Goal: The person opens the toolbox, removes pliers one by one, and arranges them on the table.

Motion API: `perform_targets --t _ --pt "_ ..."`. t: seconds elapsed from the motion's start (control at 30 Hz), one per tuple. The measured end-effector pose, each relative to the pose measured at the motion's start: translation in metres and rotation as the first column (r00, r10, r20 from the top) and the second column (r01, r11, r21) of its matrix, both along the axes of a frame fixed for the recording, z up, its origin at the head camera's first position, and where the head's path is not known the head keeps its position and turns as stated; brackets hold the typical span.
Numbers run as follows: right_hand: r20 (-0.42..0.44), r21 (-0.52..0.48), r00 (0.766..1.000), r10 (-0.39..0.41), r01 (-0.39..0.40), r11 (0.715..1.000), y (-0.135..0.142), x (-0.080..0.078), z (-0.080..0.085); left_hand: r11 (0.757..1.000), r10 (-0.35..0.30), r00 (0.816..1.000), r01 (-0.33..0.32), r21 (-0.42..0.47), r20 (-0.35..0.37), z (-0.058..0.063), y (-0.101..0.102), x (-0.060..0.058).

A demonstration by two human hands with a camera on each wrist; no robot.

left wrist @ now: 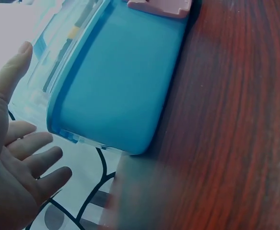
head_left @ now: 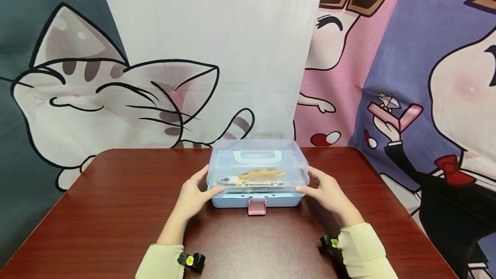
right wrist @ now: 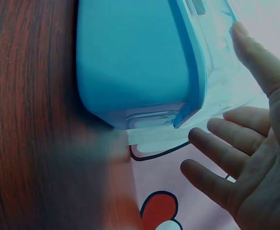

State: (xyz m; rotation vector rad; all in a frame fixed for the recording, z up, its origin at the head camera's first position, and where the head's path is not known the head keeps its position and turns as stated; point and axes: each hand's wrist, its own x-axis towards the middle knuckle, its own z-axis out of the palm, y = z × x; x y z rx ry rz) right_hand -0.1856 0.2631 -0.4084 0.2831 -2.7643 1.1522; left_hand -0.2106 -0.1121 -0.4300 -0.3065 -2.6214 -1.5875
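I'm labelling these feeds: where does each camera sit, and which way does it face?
Head: on the head, facing forward and down at the box on the table; left hand, right hand and sleeves show.
Left wrist: worn there, facing the box's left part; left hand shows.
Right wrist: worn there, facing the box's right part; right hand shows.
Both wrist views share the box and table.

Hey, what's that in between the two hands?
Between the left hand and the right hand sits a light-blue box with a see-through lid and a pink latch in front. The head view shows it.
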Motion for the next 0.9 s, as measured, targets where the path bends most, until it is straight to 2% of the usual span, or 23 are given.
perform_targets --t 0.27,0.6,0.9 --pt "-0.031 -0.04 0.999 -0.028 0.027 0.999 -0.0007 -0.0023 -0.003 0.996 0.01 0.999 -0.006 0.089 -0.044 0.001 -0.002 -0.0005" --pt "-0.041 -0.129 0.999 -0.009 0.003 0.992 -0.0024 -0.004 -0.0057 0.996 0.047 0.993 -0.038 0.082 -0.108 -0.0009 -0.0015 -0.0014" --pt "-0.06 -0.182 0.998 -0.009 -0.002 0.983 -0.005 -0.0037 -0.0075 0.99 0.065 0.983 -0.042 0.135 -0.171 0.0 0.0051 0.0002"
